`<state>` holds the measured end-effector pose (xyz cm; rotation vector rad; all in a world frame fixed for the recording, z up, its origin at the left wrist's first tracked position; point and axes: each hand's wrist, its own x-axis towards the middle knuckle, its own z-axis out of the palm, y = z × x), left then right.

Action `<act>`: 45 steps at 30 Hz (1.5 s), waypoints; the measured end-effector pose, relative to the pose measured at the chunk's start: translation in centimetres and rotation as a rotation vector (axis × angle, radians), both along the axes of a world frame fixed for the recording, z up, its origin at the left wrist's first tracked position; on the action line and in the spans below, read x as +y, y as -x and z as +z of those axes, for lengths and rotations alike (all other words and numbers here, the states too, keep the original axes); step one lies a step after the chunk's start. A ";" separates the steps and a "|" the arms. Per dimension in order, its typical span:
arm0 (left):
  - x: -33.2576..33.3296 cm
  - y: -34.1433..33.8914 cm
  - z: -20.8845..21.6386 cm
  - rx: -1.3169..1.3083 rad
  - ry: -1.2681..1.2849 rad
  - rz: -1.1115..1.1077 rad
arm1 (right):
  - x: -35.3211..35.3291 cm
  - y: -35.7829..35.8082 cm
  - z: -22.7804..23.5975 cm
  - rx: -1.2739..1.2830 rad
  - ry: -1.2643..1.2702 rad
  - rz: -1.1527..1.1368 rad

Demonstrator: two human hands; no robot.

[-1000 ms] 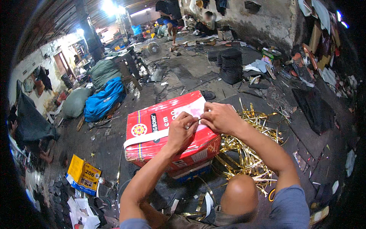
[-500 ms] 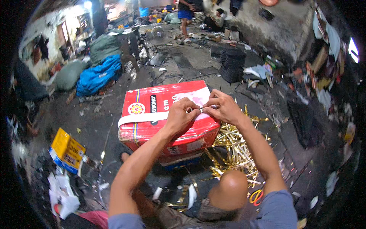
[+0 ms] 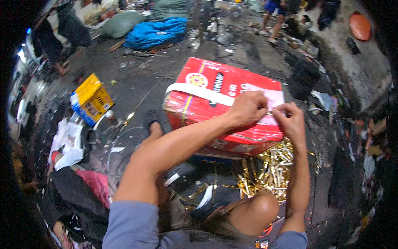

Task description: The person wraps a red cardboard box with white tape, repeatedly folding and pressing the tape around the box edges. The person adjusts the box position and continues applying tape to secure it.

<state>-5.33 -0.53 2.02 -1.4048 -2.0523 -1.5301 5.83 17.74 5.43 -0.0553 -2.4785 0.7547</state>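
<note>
Dark, dirty floor spreads all around, with bits of scrap on it. Near the top lie a bright blue cloth bundle and a fat grey-green sack. Far off at the top right, someone in blue shorts stands by the wall.

Close to the person is a big, shiny red cardboard box. It has a flat white strip lying across its top, and a pale pink patch at its right end.

Both hands are over that pink patch, close to each other. The left arm is bent at the elbow and slants up to the right, over the box's near edge. The left hand is curled, back up, with its thumb and finger squeezed together. The right arm goes almost straight up, and the right hand bends in to the left, pinching too. Between the fingertips is a small thin piece, and both hands grip it. It is too tiny to tell what it is.

Under the right arm sits a messy pile of shiny gold strips, just beside the box.
</note>
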 end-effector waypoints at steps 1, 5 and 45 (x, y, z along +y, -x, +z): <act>0.0 -0.1 0.1 -0.007 0.022 0.000 | 0.3 0.1 -0.1 -0.047 0.135 -0.010; -0.5 -0.5 0.8 -0.090 0.061 0.014 | -0.2 1.1 -0.6 -0.086 0.531 0.059; 3.9 -0.8 2.2 -0.213 -0.094 -0.287 | -0.6 -1.0 -5.2 0.003 1.692 0.077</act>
